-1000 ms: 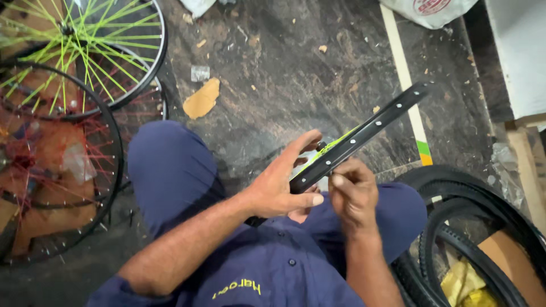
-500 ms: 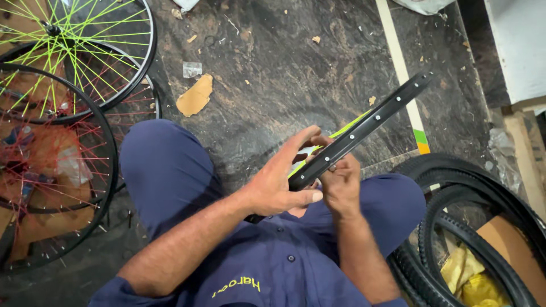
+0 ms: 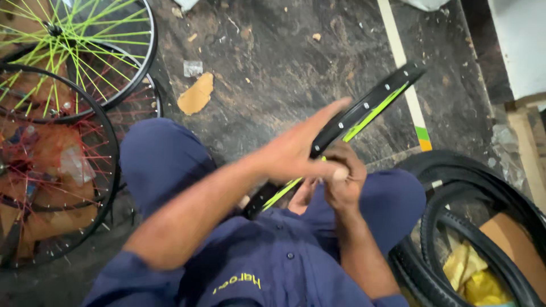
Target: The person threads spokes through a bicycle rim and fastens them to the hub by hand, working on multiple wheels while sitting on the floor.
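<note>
Two hands meet over your lap in the head view. Your left hand (image 3: 296, 153) lies open-fingered across a black bicycle rim (image 3: 364, 113); your right hand (image 3: 341, 182) is closed underneath. Rim points toward 1 o'clock: light, stiff; hold its smooth edges.

The rim (image 3: 364, 111) looks like glossy black metal with a green stripe. At nine o'clock the wheels (image 3: 54, 170) carry thin painted spokes. The tyres (image 3: 472, 227) (four o'clock) are matt rubber; the floor (image 3: 273, 74) is rough, scuffed and dark.
</note>
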